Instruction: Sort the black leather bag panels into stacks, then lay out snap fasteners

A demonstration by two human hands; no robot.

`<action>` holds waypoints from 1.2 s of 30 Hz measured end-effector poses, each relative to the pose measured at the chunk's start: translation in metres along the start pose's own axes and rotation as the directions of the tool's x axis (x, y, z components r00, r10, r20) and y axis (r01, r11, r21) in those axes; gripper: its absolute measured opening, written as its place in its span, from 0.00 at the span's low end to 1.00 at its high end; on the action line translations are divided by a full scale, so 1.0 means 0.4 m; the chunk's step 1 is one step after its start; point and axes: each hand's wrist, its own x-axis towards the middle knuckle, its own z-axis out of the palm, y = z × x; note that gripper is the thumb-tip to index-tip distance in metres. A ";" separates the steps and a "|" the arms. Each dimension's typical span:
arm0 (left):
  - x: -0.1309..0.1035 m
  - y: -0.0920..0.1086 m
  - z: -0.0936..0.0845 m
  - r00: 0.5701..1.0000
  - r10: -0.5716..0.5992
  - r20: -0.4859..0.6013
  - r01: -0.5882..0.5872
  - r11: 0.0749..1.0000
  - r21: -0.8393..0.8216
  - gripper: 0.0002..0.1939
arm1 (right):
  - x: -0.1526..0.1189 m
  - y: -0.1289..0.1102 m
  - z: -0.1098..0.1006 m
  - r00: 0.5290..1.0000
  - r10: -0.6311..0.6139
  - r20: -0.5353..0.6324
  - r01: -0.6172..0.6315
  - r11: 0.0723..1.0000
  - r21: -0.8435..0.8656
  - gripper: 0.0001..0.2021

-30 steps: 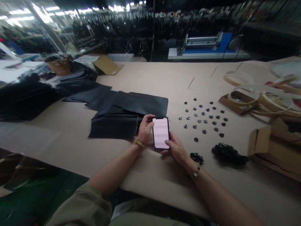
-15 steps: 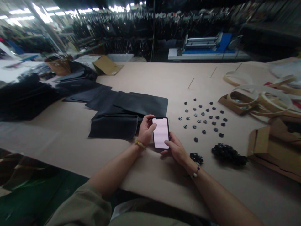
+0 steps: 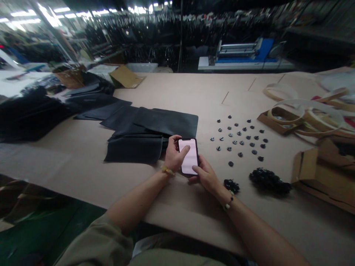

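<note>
A smartphone (image 3: 189, 159) with a lit, pale screen is held upright between both hands over the table. My left hand (image 3: 174, 154) grips its left side, the thumb lying across the upper screen. Around the lower right edge, my right hand (image 3: 206, 173) is closed, with its thumb on the bottom of the screen. Just behind the phone lie overlapping black flat panels (image 3: 166, 122), like leather or fabric. To the right, several small dark round pieces (image 3: 235, 142) are spread out in loose rows. A small black pile (image 3: 231, 186) sits beside my right wrist.
A larger black pile (image 3: 269, 181) lies near an open cardboard box (image 3: 305, 166) at the right. Rolls of pale tape (image 3: 288, 114) are heaped behind it. More dark panels (image 3: 30, 114) are stacked at the left. A blue machine (image 3: 263, 50) stands beyond the table (image 3: 180, 88).
My left thumb has slid further right across the screen. The phone has shifted slightly left, still in both hands.
</note>
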 end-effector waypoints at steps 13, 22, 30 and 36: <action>-0.003 -0.017 -0.007 0.983 -0.021 0.185 0.062 0.974 -0.218 0.32 | -0.007 -0.016 -0.001 0.997 0.048 -0.061 -0.042 0.996 0.084 0.27; -0.024 -0.004 -0.005 0.882 -0.037 0.471 0.165 0.958 -0.234 0.57 | 0.008 0.010 -0.020 0.995 -0.009 -0.102 0.033 0.971 0.237 0.27; -0.025 -0.003 -0.010 0.833 -0.019 0.553 0.195 0.946 -0.260 0.64 | 0.004 0.000 -0.017 0.993 -0.019 -0.118 0.047 0.969 0.243 0.29; -0.026 0.002 -0.007 0.841 -0.035 0.540 0.201 0.947 -0.252 0.64 | 0.005 0.005 -0.020 0.994 -0.028 -0.109 0.050 0.977 0.208 0.29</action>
